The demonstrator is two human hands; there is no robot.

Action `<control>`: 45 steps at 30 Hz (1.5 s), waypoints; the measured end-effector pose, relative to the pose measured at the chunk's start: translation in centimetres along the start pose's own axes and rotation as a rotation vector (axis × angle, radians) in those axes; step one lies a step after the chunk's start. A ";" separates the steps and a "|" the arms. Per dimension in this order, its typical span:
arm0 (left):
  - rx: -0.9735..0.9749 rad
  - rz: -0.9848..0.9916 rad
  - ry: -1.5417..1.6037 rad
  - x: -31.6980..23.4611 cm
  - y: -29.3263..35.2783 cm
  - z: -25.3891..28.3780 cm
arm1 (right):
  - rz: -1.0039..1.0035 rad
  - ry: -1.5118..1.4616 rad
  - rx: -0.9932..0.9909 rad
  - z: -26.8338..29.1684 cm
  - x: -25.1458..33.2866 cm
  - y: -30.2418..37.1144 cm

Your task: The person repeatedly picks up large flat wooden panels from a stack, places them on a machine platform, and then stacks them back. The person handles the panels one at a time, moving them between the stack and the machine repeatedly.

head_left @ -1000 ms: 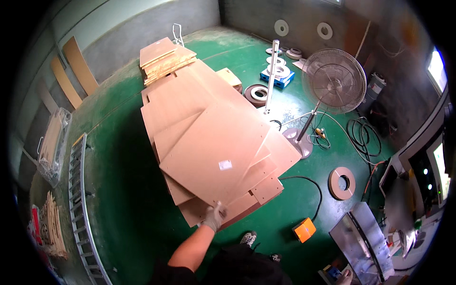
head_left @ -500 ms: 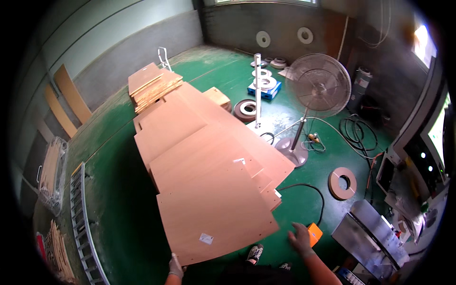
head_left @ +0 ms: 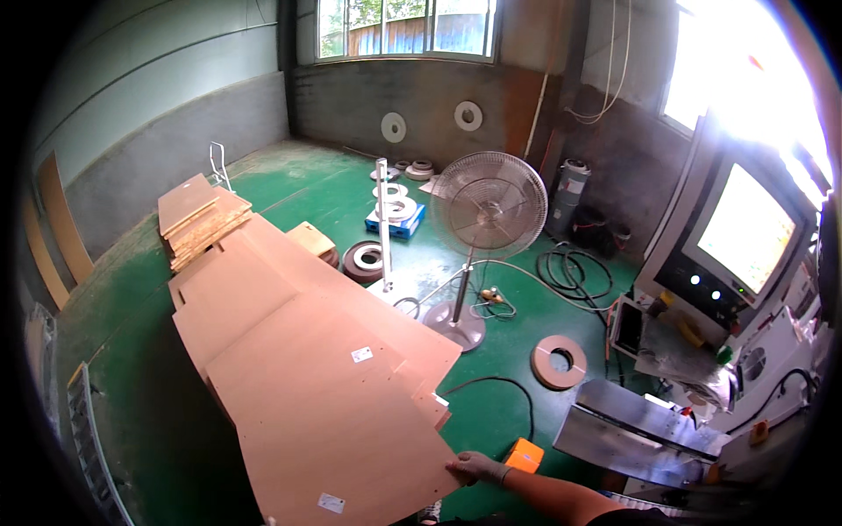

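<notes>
A large brown wooden panel (head_left: 351, 447) with a white label lies nearest me, on top of other brown panels (head_left: 289, 307). My right hand (head_left: 478, 467), in a greyish glove, is closed on the panel's right edge near its front corner; the thumb and fingertips meet the board there. Of my left hand (head_left: 270, 522) only a small bit shows at the lower border, by the panel's left front corner. Its fingers are hidden. A second white label (head_left: 361, 354) sits on a panel farther back.
An orange box (head_left: 524, 455) with a black cable lies right of my right hand. Beyond stand a pedestal fan (head_left: 489, 210) and a white post (head_left: 383, 228). A brown roll (head_left: 558, 362) lies on the green floor. At right are metal plates (head_left: 631, 421) and a lit screen (head_left: 745, 230).
My view has tilted up and turned right. My right hand has gone from open beside the panel to gripping its right edge. My left hand has almost left the picture.
</notes>
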State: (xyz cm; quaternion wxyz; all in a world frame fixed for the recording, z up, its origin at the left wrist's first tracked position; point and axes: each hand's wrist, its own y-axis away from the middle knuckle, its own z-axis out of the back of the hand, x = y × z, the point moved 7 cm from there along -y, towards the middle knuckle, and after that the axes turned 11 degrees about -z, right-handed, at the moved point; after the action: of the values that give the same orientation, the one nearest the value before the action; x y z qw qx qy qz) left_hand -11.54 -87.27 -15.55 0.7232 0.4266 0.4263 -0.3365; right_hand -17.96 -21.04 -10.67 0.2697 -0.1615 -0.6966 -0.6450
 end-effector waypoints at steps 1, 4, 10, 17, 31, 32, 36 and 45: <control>-0.092 -0.011 -0.078 -1.2 -1.0 0.1 | -0.040 0.128 0.030 -0.2 -0.4 1.1; -0.092 -0.187 -0.351 -6.3 -2.7 -2.3 | 0.255 0.197 -0.264 0.3 0.3 6.1; 0.146 -0.210 -0.162 -11.7 -4.0 -14.0 | 0.203 0.016 -0.570 4.9 -4.9 17.1; 0.642 -0.576 -0.137 -18.4 -4.7 -40.8 | 0.114 -0.302 -1.119 6.5 -16.8 29.4; 1.426 -1.418 -0.501 -29.9 31.5 -70.3 | 0.056 -1.728 -1.327 -20.0 -46.3 23.0; 1.476 -1.513 -0.592 -30.1 34.6 -71.3 | 0.173 -1.821 -1.343 -21.2 -46.1 21.7; 1.617 -1.686 -0.592 -30.5 45.7 -74.2 | 0.420 -2.176 -1.325 -24.1 -45.5 18.6; 1.490 -2.289 -0.190 -27.0 54.7 -75.1 | 0.577 -2.358 -1.393 -20.5 -39.0 24.1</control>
State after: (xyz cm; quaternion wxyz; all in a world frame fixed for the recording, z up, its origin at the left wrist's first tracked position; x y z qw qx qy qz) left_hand -0.86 6.36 6.38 -0.3293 0.0991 0.2063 -0.9161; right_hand 30.55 -33.70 -13.40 -0.4804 -0.8368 0.0065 -0.2626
